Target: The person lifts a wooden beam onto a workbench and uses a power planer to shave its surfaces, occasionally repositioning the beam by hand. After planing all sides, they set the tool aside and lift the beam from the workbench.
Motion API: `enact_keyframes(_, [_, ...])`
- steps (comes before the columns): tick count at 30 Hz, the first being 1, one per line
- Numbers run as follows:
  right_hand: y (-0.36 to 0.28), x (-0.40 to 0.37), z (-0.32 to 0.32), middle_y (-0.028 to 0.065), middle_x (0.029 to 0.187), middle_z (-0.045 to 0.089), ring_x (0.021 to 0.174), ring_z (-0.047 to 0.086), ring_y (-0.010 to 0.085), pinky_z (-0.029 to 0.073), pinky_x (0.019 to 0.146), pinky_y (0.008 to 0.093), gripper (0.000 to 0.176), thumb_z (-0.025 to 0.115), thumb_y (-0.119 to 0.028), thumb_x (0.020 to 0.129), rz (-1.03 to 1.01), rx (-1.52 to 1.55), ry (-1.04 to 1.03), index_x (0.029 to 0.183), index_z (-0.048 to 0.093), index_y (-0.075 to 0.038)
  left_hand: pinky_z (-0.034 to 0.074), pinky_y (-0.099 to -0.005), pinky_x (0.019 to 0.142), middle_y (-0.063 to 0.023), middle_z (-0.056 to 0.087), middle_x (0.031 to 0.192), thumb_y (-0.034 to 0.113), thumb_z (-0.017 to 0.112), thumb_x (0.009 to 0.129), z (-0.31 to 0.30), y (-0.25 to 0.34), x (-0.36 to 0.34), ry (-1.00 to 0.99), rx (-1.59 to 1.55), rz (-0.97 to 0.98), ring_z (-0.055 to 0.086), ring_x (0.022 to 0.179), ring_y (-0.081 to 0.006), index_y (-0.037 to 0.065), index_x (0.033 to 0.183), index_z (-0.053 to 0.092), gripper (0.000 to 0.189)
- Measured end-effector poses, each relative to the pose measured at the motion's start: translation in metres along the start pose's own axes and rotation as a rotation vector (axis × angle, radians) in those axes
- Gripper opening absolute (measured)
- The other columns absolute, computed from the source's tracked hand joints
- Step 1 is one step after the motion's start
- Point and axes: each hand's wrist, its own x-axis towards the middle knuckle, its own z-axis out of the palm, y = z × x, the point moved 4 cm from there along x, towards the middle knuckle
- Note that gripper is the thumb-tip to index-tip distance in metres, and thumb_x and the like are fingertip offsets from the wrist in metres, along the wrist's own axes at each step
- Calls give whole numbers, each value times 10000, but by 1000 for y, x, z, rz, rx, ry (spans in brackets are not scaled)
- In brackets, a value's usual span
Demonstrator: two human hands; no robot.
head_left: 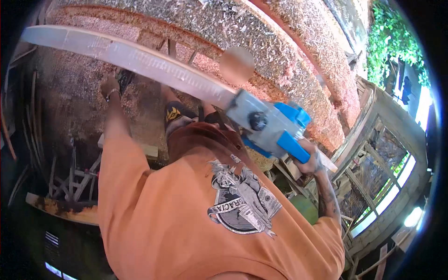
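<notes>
My right hand (308, 158) is closed round the blue rear handle of a chainsaw (261, 121) with a grey and blue body. Its long, pale guide bar (163, 70) slants up across the view to a rounded tip at the upper left. The saw is held up in front of my body. Away to the left, my left hand (109, 87), with a band at the wrist, is lowered with its fingers curled. A small dark object (123, 80) shows at those fingers; its kind is not clear.
Large timber slabs (322, 107) covered in sawdust and shavings stretch across the top and right. Shavings also cover the ground. A wooden frame (401, 121) stands at the right. Scrap wood (74, 182) and a beam (70, 210) lie at the left.
</notes>
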Motion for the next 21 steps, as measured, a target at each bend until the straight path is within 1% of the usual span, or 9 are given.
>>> enact_keyframes(2, [-45, 32, 12, 176, 782, 660, 727, 654, 339, 514, 685, 423, 141, 699, -58, 709, -8, 63, 10, 838, 661, -16, 539, -538, 937, -277, 699, 1187, 560, 546, 912, 6, -2, 5, 25, 16, 99, 681, 1110, -438, -39, 1094, 745, 657])
enact_keyframes(4, [-89, 63, 22, 166, 748, 653, 669, 649, 309, 509, 646, 400, 141, 698, -58, 716, -23, 112, 2, 848, 669, -16, 547, -539, 902, -260, 717, 1129, 576, 534, 937, 37, -8, 28, 57, 114, 266, 698, 1067, -414, -27, 1059, 757, 654])
enact_keyframes(6, [-137, 99, 29, 139, 693, 634, 587, 618, 263, 488, 595, 363, 141, 693, -47, 711, -95, 161, -21, 846, 670, -15, 551, -542, 884, -260, 719, 1092, 549, 542, 921, 43, -8, 26, 69, 133, 289, 702, 1034, -419, -24, 1030, 755, 621])
enact_keyframes(9, [-205, 149, 38, 190, 736, 668, 644, 670, 311, 530, 635, 367, 176, 722, -76, 780, -200, 78, -56, 945, 710, -15, 558, -546, 856, -259, 721, 1036, 510, 553, 897, 17, -4, -2, 66, 26, 155, 709, 985, -427, -20, 986, 754, 573])
enact_keyframes(12, [-263, 190, 55, 189, 738, 673, 645, 676, 273, 531, 641, 371, 177, 731, -84, 806, -159, 85, -6, 965, 710, -11, 564, -551, 829, -259, 723, 979, 470, 564, 874, -5, 5, -26, 58, -91, 30, 715, 935, -436, -16, 942, 752, 525])
enact_keyframes(13, [-280, 201, 59, 179, 727, 676, 650, 681, 242, 529, 645, 378, 180, 741, -94, 824, -195, 106, 6, 973, 704, 0, 566, -552, 820, -259, 724, 961, 457, 568, 866, -12, 10, -35, 52, -131, -4, 717, 919, -438, -15, 927, 751, 509])
enact_keyframes(18, [-364, 267, 76, 159, 689, 666, 624, 660, 226, 511, 623, 384, 208, 744, -143, 870, -290, 88, -22, 999, 710, 17, 577, -560, 774, -258, 728, 867, 390, 587, 827, -42, 28, -72, 34, -246, -128, 727, 836, -452, -8, 854, 748, 430])
enact_keyframes(20, [-396, 296, 84, 159, 677, 663, 614, 654, 224, 507, 620, 396, 227, 741, -172, 887, -330, 96, -11, 998, 711, 23, 579, -549, 768, -258, 726, 874, 372, 584, 829, 18, 14, -38, 47, -341, -111, 727, 821, -432, -10, 847, 747, 416])
enact_keyframes(21, [-414, 309, 87, 159, 648, 647, 591, 641, 224, 499, 610, 402, 282, 745, -247, 899, -335, 103, -7, 955, 718, 28, 580, -544, 765, -258, 725, 878, 362, 582, 830, 57, 3, -13, 67, -408, -92, 727, 813, -422, -11, 844, 747, 408])
